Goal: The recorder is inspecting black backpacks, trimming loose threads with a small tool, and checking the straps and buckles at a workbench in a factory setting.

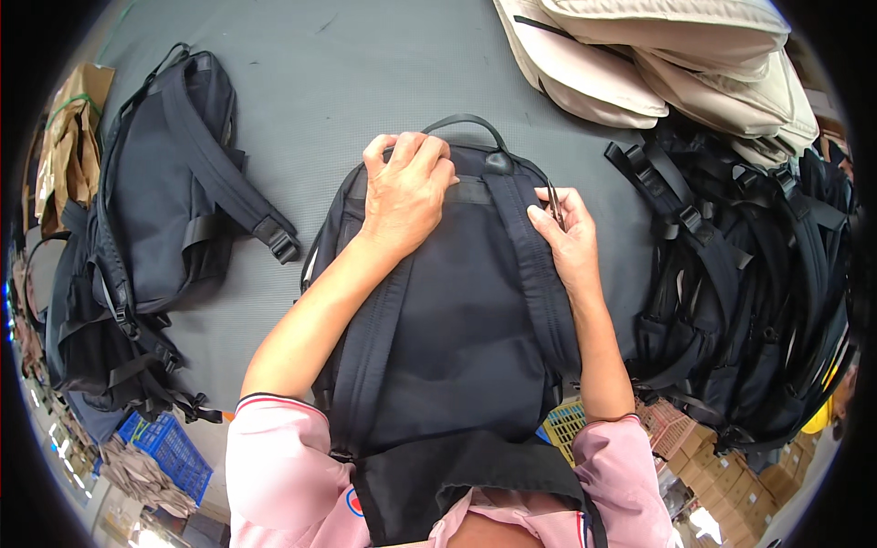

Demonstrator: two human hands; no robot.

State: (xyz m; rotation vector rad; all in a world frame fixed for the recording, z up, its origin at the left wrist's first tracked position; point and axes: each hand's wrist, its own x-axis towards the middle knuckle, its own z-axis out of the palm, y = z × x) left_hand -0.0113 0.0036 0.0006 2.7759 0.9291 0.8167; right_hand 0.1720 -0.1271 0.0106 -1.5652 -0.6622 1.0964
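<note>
A dark navy backpack (466,310) lies in front of me with its back panel and two shoulder straps facing up. My left hand (406,187) rests over its top left edge, fingers curled and gripping the fabric beside the carry handle (470,119). At the top right edge, my right hand (571,237) is closed around a pair of small dark thread snips (554,205), their points upward. The thumb of that hand lies against the right shoulder strap (525,242). What the left fingertips press on is hidden behind the bag's edge.
The grey table (301,82) carries another dark backpack (169,183) at left. Beige bags (658,55) are stacked at the far right, with a pile of dark backpacks (740,283) nearer. Below the table edge stand a blue crate (169,452) and a yellow crate (566,427).
</note>
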